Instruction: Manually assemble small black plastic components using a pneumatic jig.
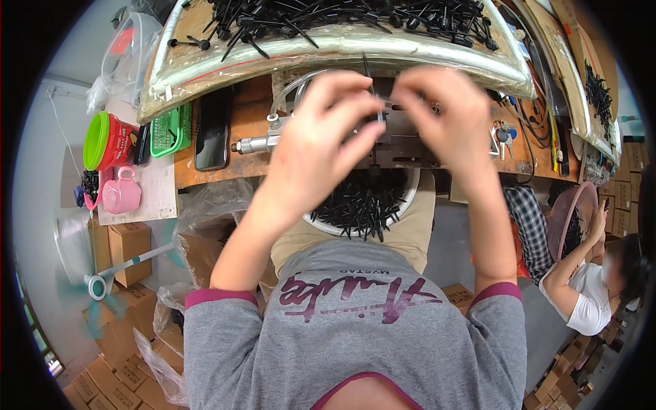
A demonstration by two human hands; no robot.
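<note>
Status: batch part-worked, by judgement; a large qty of black pcs (301, 20) lies loose on the tray (335, 46) beyond the bench, and another heap of black pcs (362, 205) fills most of the white bowl (412, 195) at the lap. Which heap is finished and which is left: can't tell; no count poss. Current op is at the metal fixture (410, 147), bench front edge, w/ a thin dark rod (366, 65) showing in the gap btwn the hands. L hand (328, 130): fingers bent, thumb and index tips close tog. near the fixture centre; whether they grip a pc can't be told. R hand (444, 106): fingers curled inward, tips motion-blurred, apart from L hand; grip likewise unclear. Mat'ls: pcs are slender, dark, stick-like, some w/ thicker heads; tray rim is rounded, white, under glossy clear film; fixture is flat, grey metal w/ holes; adj. cylinder (254, 144) is smooth, silvery, w/ clear flexible tube (290, 89) nearby; bench top (242, 113) is worn brown wood.
</note>
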